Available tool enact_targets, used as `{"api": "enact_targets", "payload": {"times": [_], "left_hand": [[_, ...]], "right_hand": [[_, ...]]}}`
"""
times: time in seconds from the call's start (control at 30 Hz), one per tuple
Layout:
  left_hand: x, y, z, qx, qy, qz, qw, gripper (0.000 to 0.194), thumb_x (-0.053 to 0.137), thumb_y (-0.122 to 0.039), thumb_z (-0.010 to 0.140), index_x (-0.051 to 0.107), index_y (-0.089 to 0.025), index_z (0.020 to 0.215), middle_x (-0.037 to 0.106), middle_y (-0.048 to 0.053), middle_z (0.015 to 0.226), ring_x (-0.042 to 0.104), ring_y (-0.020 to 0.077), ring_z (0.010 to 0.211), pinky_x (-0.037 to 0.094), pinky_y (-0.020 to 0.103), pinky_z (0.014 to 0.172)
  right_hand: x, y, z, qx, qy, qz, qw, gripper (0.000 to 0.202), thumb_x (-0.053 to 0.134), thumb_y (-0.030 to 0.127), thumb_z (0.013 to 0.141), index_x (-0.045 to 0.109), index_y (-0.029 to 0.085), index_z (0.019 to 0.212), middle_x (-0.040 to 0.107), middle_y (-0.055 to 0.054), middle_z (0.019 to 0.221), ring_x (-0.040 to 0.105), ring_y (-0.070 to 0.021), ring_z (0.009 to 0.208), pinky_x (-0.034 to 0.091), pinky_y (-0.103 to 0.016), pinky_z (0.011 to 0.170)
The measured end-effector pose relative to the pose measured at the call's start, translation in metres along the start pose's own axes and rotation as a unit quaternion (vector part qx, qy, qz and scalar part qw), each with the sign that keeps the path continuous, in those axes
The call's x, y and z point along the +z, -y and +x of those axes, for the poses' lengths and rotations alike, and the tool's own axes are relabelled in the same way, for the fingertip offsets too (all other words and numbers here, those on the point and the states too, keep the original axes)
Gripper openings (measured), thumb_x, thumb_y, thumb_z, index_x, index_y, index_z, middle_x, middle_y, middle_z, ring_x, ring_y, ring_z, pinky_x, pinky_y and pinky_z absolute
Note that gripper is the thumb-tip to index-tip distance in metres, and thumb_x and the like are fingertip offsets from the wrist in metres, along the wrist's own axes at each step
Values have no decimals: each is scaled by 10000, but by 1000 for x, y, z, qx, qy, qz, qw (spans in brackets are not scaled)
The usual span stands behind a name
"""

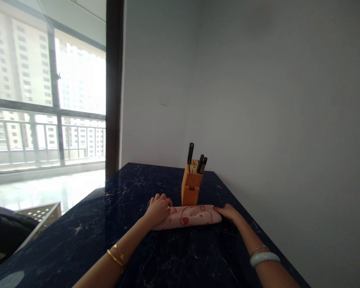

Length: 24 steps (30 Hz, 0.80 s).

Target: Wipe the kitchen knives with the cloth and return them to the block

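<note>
A long pink bundle of soft cloth [192, 216] with a red printed pattern lies across the dark blue marbled table [186, 260], folded or rolled. Over its left end bends my left hand [159, 210], fingers curled around the cloth. At the right end, my right hand [228, 213] pinches the upper corner, with its other fingers partly hidden. Just behind the cloth stands a wooden knife block [192, 188], upright, with several dark-handled knives [191, 153] in its slots. Neither hand touches the block.
A plain grey wall [282, 100] runs close along the table's right edge and behind it. To the left are a tall window [81, 80], a pale perforated chair or crate [42, 216] and a black item [6, 232] below table height.
</note>
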State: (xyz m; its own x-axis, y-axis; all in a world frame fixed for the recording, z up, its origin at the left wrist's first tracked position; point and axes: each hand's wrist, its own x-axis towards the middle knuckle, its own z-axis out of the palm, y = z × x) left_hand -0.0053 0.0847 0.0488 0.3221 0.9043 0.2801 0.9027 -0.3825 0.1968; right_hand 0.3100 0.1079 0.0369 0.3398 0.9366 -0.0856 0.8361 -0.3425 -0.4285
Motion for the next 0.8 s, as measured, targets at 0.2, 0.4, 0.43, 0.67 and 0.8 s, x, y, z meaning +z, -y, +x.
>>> {"api": "enact_targets", "payload": {"times": [0.2, 0.4, 0.43, 0.67, 0.8], "left_hand": [[19, -46, 4, 52, 25, -27, 998, 261, 455, -271, 723, 621, -300, 922, 549, 26, 998, 444, 233, 960, 332, 350, 818], [33, -55, 1, 37, 43, -31, 998, 301, 449, -260, 706, 606, -277, 963, 561, 52, 998, 450, 264, 951, 319, 417, 833], [34, -55, 1, 36, 44, -31, 998, 312, 453, -260, 701, 599, -276, 976, 557, 55, 1011, 446, 268, 960, 313, 425, 840], [32, -55, -3, 45, 45, -34, 997, 312, 445, -253, 713, 590, -258, 989, 553, 73, 1021, 437, 282, 985, 299, 445, 857], [29, -54, -8, 66, 42, -40, 996, 313, 417, -259, 751, 565, -266, 1027, 543, 66, 1059, 436, 278, 997, 299, 444, 870]], "right_hand": [[-1, 5, -10, 7, 111, 50, 993, 275, 495, 352, 848, 543, 131, 1002, 578, -39, 958, 572, -139, 795, 486, -320, 692], [-5, 13, -21, 4, 120, 103, 987, 276, 490, 353, 848, 538, 132, 1007, 570, -38, 956, 567, -140, 790, 482, -313, 680], [-6, 13, -22, 6, 118, 112, 987, 258, 488, 348, 848, 544, 133, 980, 579, -28, 895, 567, -125, 733, 478, -293, 640], [-11, 25, -36, -30, 65, 153, 986, 191, 498, 292, 751, 519, 148, 628, 390, 55, 423, 407, -90, 392, 296, -213, 404], [-18, 48, -47, -89, -11, 160, 983, 107, 467, 265, 730, 461, 184, 661, 395, 66, 468, 399, -87, 425, 284, -199, 420]]}}
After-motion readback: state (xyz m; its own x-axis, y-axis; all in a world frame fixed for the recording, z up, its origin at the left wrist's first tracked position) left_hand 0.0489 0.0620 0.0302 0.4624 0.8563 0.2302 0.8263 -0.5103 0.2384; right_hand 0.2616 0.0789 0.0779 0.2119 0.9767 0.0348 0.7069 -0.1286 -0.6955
